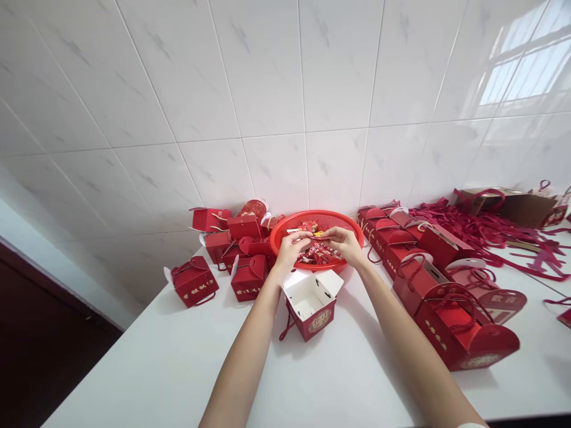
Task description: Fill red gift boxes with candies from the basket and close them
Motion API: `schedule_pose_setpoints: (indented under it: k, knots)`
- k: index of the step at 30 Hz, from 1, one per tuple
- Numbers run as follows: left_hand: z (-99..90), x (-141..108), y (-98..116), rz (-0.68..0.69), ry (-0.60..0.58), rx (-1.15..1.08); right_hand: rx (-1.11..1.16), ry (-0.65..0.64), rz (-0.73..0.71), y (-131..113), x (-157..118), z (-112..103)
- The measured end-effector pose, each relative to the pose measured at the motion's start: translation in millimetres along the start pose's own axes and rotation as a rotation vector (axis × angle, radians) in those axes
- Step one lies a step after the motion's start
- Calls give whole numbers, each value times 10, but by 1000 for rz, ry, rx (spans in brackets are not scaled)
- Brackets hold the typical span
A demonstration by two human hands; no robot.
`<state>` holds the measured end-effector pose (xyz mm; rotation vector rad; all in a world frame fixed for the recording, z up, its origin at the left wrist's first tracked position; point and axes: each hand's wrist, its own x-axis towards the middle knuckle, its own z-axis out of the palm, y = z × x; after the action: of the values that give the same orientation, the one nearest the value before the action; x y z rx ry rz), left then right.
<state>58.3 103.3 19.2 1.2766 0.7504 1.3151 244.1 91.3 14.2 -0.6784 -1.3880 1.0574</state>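
Both of my hands are over the red plastic basket, which holds small wrapped candies, mostly red. My left hand has its fingers pinched together near the basket's middle. Meeting it from the other side, my right hand is closed too. Between the fingertips seems to be a small wrapped candy with some yellow on it; the fingers partly hide it. Just below my hands stands an open red gift box with white inner walls, its flaps up and a red cord handle hanging at its left.
Several closed red gift boxes stand at the left. More red boxes with cord handles line the right. Behind them lies a heap of dark red ribbons by a cardboard box. A tiled wall backs the white table.
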Motion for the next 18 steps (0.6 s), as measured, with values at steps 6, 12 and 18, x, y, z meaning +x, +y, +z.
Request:
schedule_pose_setpoints:
  k: [6, 12, 18]
  knots:
    - [38, -76, 116, -77, -25, 15, -28, -8, -42, 45, 2, -18]
    - [100, -108, 215, -168, -44, 91, -66, -25, -79, 95, 10, -44]
    - [60, -105, 188, -139, -49, 197, -136, -52, -81, 55, -2, -36]
